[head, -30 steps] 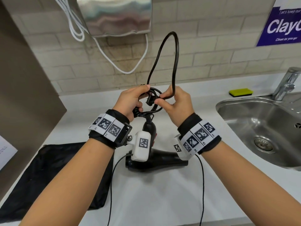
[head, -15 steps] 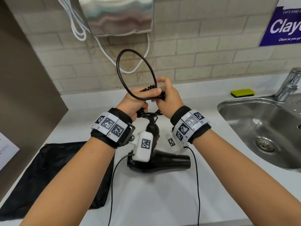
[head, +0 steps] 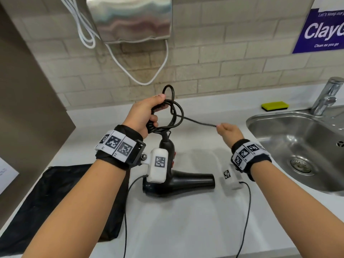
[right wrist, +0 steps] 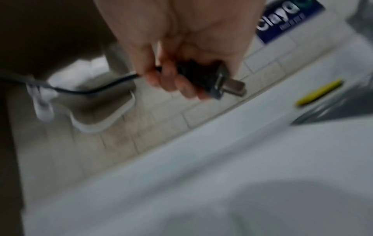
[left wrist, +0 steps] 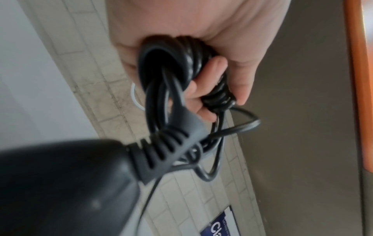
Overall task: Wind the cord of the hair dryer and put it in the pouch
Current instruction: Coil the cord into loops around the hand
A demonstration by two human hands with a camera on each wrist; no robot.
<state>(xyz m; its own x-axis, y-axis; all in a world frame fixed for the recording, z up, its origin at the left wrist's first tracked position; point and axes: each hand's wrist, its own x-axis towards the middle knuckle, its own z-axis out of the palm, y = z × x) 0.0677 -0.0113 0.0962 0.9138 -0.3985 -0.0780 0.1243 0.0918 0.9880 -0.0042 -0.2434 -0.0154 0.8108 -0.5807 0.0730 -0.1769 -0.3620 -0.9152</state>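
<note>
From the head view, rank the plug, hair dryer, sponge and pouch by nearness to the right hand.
1. plug, held in the right hand
2. hair dryer, lower left on the counter
3. sponge, back right beside the sink
4. pouch, far left

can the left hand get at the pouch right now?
Probably not yet. The left hand grips the coiled cord, whose end the right hand holds. The pouch lies flat and uncovered at the counter's left; the left hand must free itself first.

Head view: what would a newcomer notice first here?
First, the black cord, coiled in the left hand above the counter and stretched to the right hand, which grips the plug. Below lies the black dryer, with the black pouch flat to its left.
</note>
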